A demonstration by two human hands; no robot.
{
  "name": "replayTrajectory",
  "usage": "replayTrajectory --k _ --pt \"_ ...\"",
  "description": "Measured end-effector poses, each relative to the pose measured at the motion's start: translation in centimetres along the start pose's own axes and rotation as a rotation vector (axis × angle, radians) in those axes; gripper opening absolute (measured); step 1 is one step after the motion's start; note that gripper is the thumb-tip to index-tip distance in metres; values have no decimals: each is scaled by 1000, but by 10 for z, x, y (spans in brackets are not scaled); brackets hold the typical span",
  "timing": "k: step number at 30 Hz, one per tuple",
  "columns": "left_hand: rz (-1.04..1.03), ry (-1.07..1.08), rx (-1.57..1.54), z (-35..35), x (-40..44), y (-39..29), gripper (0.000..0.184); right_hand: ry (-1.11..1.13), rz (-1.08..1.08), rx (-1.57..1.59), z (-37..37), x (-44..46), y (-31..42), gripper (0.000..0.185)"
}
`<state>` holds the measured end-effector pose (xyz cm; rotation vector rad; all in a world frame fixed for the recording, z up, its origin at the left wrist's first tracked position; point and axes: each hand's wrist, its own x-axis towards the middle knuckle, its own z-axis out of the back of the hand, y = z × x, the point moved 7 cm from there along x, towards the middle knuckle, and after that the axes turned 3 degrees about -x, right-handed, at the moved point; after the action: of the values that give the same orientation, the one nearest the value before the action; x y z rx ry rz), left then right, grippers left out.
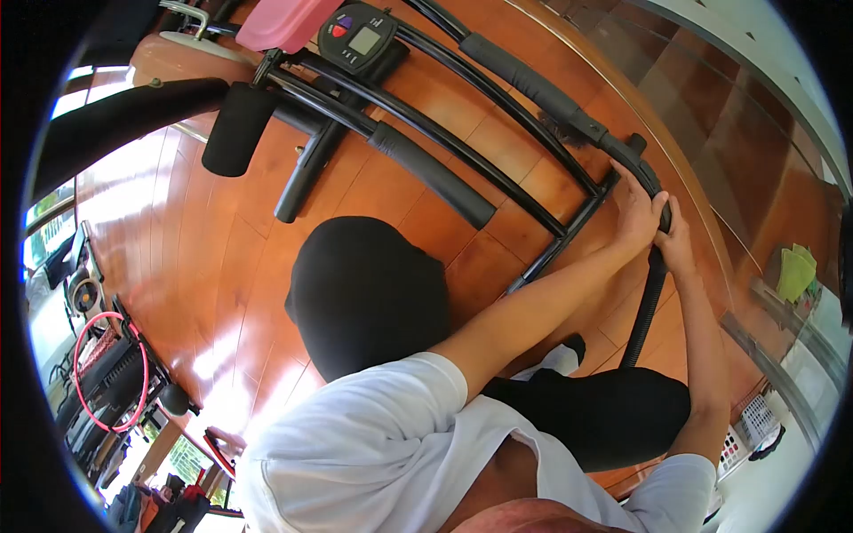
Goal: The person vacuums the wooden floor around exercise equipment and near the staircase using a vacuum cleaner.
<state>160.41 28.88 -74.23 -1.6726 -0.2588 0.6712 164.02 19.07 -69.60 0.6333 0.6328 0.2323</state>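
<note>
My left hand (641, 213) is closed around the black curved handle (638, 164) of what looks like a vacuum cleaner hose. Just beside it, my right hand (677, 242) grips the lower end of that handle, close to where the ribbed hose (647, 311) begins. The hands touch or nearly touch, and their fingers partly cover the joint. From the handle, a dark tube (520, 75) runs up and left. A dark bristly patch (569, 131) shows under the tube. The hose goes down behind my bent knee (613, 413), which hides its far end.
A black exercise machine frame (480, 164) with foam rollers (431, 173), a small display (362, 38) and a pink seat (284, 22) lies across the wooden floor (213, 258). Glass panels (711, 133) run along the right. A pink hoop (145, 382) and clutter stand at left.
</note>
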Motion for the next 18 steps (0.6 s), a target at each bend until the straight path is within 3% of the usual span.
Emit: replayTrajectory --k 3,5,7,8,11,13,14,17,18 --pt "174 164 -111 29 20 -29 97 -118 88 -140 -4 8 29 59" --pt "72 193 -184 57 60 -34 97 -186 132 -160 -25 35 63 57" --pt "52 61 -166 93 89 -55 99 -105 73 -5 -44 53 97 47" --pt "167 121 -341 96 92 -53 100 -169 178 -160 -50 67 97 47" --pt "109 131 -233 77 111 -13 102 -134 167 -82 -42 60 92 44" --pt "90 166 -246 57 94 -19 104 -250 252 -116 -25 40 77 41" --pt "197 316 -344 38 72 -23 105 -302 297 -135 -17 28 67 40" --pt "38 241 -218 -7 50 8 107 -188 87 -45 4 1 17 36" --pt "127 285 -258 -12 38 3 107 -165 38 -2 7 -10 15 36"
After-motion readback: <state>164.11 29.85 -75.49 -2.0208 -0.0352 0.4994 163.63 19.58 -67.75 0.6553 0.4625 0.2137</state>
